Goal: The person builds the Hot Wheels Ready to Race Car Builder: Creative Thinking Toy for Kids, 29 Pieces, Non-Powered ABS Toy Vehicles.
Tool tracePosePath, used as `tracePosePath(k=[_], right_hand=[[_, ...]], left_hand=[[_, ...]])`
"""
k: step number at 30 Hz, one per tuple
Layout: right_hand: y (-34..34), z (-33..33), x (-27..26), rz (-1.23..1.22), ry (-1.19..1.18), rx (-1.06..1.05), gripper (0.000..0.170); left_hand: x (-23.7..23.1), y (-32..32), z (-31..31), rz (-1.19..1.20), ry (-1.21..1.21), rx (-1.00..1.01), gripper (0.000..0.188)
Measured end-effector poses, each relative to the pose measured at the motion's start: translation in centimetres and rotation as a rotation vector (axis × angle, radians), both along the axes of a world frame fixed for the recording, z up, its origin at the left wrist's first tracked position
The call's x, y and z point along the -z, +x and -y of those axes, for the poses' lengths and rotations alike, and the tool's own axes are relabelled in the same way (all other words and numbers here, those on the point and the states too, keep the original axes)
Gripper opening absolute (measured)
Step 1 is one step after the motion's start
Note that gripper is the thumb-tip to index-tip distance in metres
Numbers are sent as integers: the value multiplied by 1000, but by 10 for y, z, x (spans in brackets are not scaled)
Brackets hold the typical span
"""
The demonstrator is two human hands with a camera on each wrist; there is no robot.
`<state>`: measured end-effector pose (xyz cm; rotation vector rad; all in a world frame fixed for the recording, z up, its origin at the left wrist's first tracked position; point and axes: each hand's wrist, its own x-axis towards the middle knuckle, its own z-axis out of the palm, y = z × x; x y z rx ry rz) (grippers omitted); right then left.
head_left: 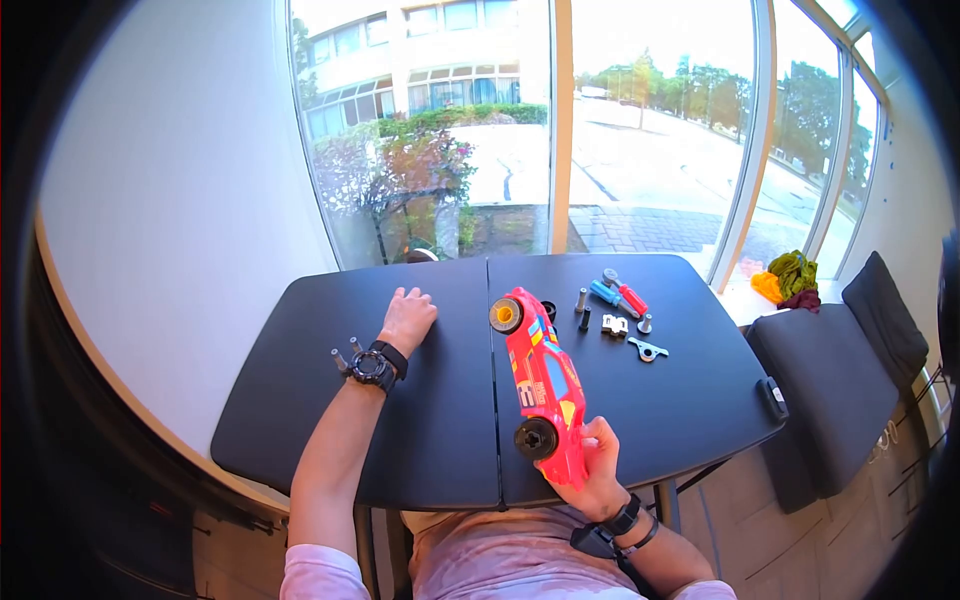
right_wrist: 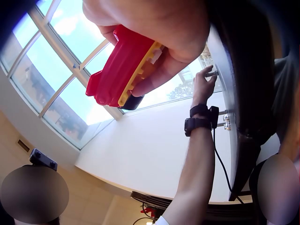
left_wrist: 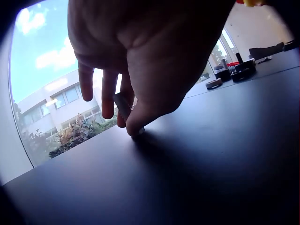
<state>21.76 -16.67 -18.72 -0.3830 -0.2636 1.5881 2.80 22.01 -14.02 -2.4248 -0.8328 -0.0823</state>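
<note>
In the head view the right hand (head_left: 592, 477) grips the rear end of a red toy car (head_left: 545, 380), tilted so its side with a yellow-hubbed wheel (head_left: 506, 314) and a black wheel (head_left: 536, 438) faces up. The right wrist view shows fingers and thumb round the red body (right_wrist: 117, 70). On the left half of the table, the left hand (head_left: 408, 318) is low at the tabletop; in the left wrist view this hand (left_wrist: 140, 61) pinches a small grey cylindrical piece (left_wrist: 123, 106) between thumb and finger, close to the surface.
On the table's right half (head_left: 640, 420) lie red (head_left: 630, 299) and blue (head_left: 608, 293) screwdrivers, a silver bracket (head_left: 614, 325), a white flat part (head_left: 648, 349) and several bolt-like pieces. Two grey pegs (head_left: 340, 360) stand beside the left wrist. A black device (head_left: 771, 398) sits at the right edge.
</note>
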Motion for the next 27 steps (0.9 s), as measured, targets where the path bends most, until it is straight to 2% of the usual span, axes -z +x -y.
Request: tracePosePath(k=[3, 6, 9, 12, 15, 18, 21, 24, 27], right_hand=[[2, -2, 2, 4, -10, -4, 65], [0, -1, 2, 21, -22, 8, 64], [0, 0, 2, 18, -30, 15, 64], [1, 0, 2, 9, -19, 6, 64], [0, -2, 3, 2, -8, 17, 64], [0, -2, 0, 6, -5, 19, 64], [-2, 1, -6, 28, -10, 18, 64], [-2, -1, -4, 36, 11, 36, 64], [-5, 0, -7, -17, -23, 31, 63]], left_hand=[[7, -4, -8, 62, 65, -25, 17], [-18, -8, 16, 330, -59, 28, 15], [-65, -11, 61, 717, -418, -2, 9], [-95, -14, 97, 1011, -646, 130, 13], [-104, -16, 123, 1323, -997, 450, 23], [-112, -13, 159, 1432, -1147, 684, 41], [-122, -8, 195, 1403, -1070, 690, 46], [-109, 1, 196, 1333, -1038, 709, 40], [-108, 3, 195, 1247, -712, 718, 29]])
